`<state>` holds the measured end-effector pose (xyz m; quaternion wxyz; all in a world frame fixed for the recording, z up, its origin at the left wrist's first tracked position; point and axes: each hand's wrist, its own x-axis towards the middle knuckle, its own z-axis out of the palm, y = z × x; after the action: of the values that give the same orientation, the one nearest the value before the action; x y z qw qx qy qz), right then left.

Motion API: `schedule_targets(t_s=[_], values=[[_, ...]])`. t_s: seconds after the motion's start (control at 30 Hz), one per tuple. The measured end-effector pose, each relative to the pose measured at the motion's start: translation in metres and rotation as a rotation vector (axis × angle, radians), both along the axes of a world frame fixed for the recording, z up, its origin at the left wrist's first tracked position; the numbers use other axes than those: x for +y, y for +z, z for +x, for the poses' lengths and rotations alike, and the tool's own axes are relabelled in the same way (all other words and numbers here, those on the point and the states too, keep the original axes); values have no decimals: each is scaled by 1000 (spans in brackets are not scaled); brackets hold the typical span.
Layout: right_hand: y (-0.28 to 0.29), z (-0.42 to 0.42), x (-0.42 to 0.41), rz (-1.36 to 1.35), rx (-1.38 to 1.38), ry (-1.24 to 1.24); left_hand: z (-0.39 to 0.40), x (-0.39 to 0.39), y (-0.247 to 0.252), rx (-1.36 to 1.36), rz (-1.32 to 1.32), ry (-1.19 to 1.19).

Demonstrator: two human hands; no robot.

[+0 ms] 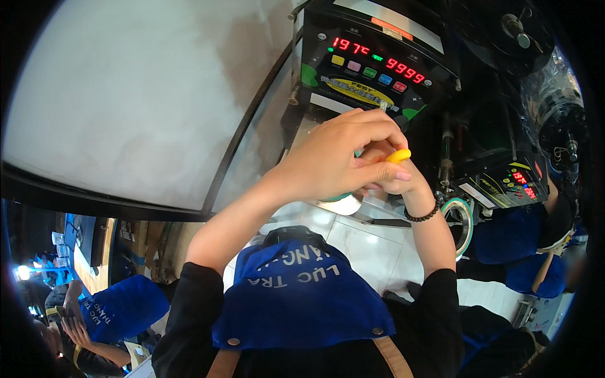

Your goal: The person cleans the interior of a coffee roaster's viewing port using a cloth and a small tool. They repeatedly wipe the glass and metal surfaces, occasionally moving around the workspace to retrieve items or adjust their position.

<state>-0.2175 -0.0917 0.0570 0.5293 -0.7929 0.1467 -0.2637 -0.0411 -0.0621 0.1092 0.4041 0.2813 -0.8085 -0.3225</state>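
Note:
My left hand point(338, 151) reaches across in front of the sealing machine, its back towards me. Between its thumb and index finger shows a small rounded yellow piece point(399, 156), whose far part is hidden. Behind and partly under it is my right hand point(410, 176), with a dark beaded bracelet point(422, 212) on the wrist. The left hand hides most of the right fingers, so their grip cannot be made out. Just below both hands is the green-rimmed cup holder point(334, 197) of a black FEST cup-sealing machine point(373, 71), with a lit display and coloured buttons.
A second sealing machine point(510, 184) stands to the right, with a green-edged metal ring point(462, 222) in front. A pale panel point(118, 104) with a dark frame fills the upper left. People in blue aprons stand at the left point(120, 307) and right point(508, 236). Below is a tiled floor point(366, 245).

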Motion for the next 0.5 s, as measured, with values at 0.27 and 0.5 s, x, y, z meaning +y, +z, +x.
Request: schedule_targets(t_s=[0.27, 0.5], values=[[6, 22, 30, 269, -221, -365, 5, -8, 6, 12, 51, -47], [3, 37, 51, -6, -283, -746, 0, -35, -1, 106, 333, -602]])
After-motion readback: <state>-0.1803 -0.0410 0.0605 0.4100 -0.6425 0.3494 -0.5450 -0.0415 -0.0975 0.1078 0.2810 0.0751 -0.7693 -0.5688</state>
